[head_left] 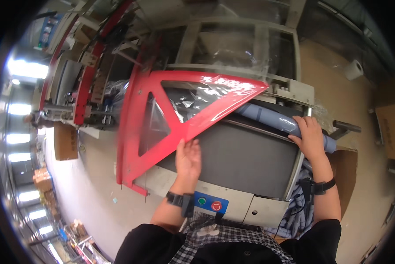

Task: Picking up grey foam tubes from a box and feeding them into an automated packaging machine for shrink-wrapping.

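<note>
Nearest, stood over a grey machine (pixel 232 158) with a dark flat bed, a checked shirt and dark sleeves at the lower edge. Had a blue control panel (pixel 210 204) on the machine's front, with one green and one red button, just below the left wrist. Wore a dark band on each wrist. Pressed the left hand (pixel 188 160) against the lower edge of a red triangular frame (pixel 162 127), fingers spread and thumb out, palm flat on it rather than closed around it. Held that frame tilted up over the left part of the bed, clear plastic film (pixel 193 99) shining behind its opening. Laid the right hand (pixel 310 134) on a blue-grey roll (pixel 268 116) lying across the far right of the bed, fingers curled over its top. Kept blue cloth (pixel 299 207) hanging at the machine's right side. Farther off, showed a pale metal frame (pixel 259 48) wrapped in film, a white paper roll (pixel 354 69) on the floor, and red rails (pixel 89 66) at left.
</note>
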Demonstrator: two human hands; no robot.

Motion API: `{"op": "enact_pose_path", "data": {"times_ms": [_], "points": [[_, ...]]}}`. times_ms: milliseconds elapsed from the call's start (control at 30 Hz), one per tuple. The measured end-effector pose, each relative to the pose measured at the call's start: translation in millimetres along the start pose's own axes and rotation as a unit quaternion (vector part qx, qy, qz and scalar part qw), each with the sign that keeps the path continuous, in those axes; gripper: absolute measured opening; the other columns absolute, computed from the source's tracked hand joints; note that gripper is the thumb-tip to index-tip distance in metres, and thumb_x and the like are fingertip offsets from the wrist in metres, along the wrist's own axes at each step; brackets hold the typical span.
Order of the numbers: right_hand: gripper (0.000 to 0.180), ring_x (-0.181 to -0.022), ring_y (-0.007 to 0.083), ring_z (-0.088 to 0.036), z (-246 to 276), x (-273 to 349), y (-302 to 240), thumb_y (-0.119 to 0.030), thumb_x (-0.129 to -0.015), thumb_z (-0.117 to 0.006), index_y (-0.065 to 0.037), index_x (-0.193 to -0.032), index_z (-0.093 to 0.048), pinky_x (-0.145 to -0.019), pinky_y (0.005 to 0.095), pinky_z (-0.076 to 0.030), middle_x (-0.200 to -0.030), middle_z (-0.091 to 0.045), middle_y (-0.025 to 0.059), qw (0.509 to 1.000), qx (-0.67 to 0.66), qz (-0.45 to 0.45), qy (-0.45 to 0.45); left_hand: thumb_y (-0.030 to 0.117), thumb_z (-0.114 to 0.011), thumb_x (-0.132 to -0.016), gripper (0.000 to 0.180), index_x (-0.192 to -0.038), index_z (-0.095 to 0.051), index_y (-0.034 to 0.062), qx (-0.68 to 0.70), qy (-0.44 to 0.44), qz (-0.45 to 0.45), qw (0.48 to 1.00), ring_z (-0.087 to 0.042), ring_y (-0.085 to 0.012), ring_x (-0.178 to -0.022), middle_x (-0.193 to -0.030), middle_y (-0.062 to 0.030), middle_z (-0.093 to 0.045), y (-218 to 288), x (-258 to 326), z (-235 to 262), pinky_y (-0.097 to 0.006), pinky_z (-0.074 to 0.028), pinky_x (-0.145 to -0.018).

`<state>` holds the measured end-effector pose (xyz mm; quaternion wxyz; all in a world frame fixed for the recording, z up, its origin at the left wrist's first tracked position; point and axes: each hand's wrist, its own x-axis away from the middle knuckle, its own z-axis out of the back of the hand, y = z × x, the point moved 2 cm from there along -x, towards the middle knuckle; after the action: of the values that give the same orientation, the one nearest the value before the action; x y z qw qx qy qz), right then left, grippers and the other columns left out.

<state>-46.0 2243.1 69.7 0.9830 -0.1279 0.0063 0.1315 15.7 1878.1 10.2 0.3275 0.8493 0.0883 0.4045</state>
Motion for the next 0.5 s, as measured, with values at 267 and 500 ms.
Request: {"op": "enact_pose_path", "data": {"times_ms": [267,500], "points": [[0.055,-0.103,0.0289,-0.049,-38.1,-39.0,-36.7,-0.021,-0.070,-0.073,-0.008,-0.119,-0.052,-0.087,0.0401,-0.040,-0.109,-0.053,0.0104,0.996,-0.063,0.014,0.067,0.029,-0.063,-0.087,0.025,-0.101,-0.056,0.0106,-0.010,-0.083,0.058,0.995,-0.057,-0.0174,-0.092,-0.100,-0.0032,-0.060,-23.6,-6.2,-11.8,-0.028,-0.049,-0.076],[0.034,-0.105,0.0301,-0.050,-4.5,63.8,41.2,-0.016,-0.083,-0.061,-0.006,-0.115,-0.055,-0.091,0.0384,-0.038,-0.110,-0.055,0.0117,0.957,-0.143,-0.155,0.197,0.027,-0.054,-0.092,0.031,-0.116,-0.053,0.0068,-0.137,-0.184,0.176,0.957,-0.058,-0.0208,-0.099,-0.111,-0.0074,-0.060,-25.6,41.9,-11.0,-0.029,-0.051,-0.080]]}}
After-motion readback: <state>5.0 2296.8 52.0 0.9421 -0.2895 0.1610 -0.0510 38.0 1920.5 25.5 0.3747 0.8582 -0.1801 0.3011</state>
